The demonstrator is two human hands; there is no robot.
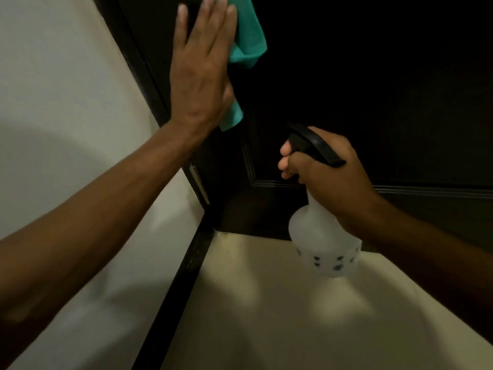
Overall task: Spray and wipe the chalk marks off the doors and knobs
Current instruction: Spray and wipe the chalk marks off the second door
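At the dark door (pixel 373 89), low near the floor (pixel 266 303):
L hand (pixel 200 84): fingers straight, flat, pressing teal cloth (pixel 248 41) onto door by its L edge.
Cloth: bunched under palm, hangs out to the R.
R hand (pixel 328 177): fingers curled round neck of spray bottle (pixel 320 236), black trigger head twd door.
Wall (pixel 66 102): white, L of frame.
Chalk marks: can't tell, too dark.

Teal cloth (pixel 248 41) flat vs dark door (pixel 373 89); white spray btl (pixel 320 241) upright nearby.
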